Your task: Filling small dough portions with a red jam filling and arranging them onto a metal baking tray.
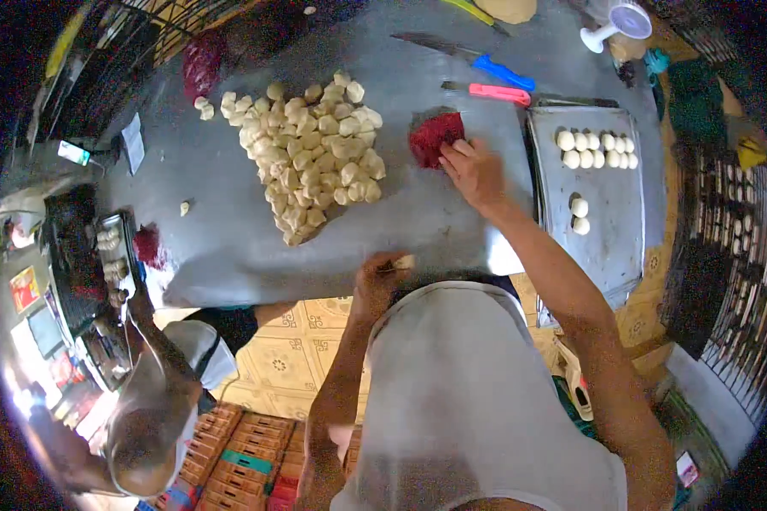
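My left hand (382,281) is at the table's near edge, its fingers curled around a pale piece of dough (403,263). My right hand (475,176) reaches forward over the table, fingertips pinched together at the near right edge of a dark red, crumbly mound of filling (435,139). Left of that mound lies a big spread of pale dough pieces (315,153), packed side by side. To the right of my right arm, a metal tray (592,255) holds several round white dough balls (590,150) in rows, with a separate pair (579,216) nearer me.
A blue-handled knife (494,71) and a pink-handled blade (496,93) lie beyond my right hand. A purple-white stand (614,27) is at the far right. Another person (149,426) works at the left, near a second red heap (147,245). Stacked crates (247,451) stand below.
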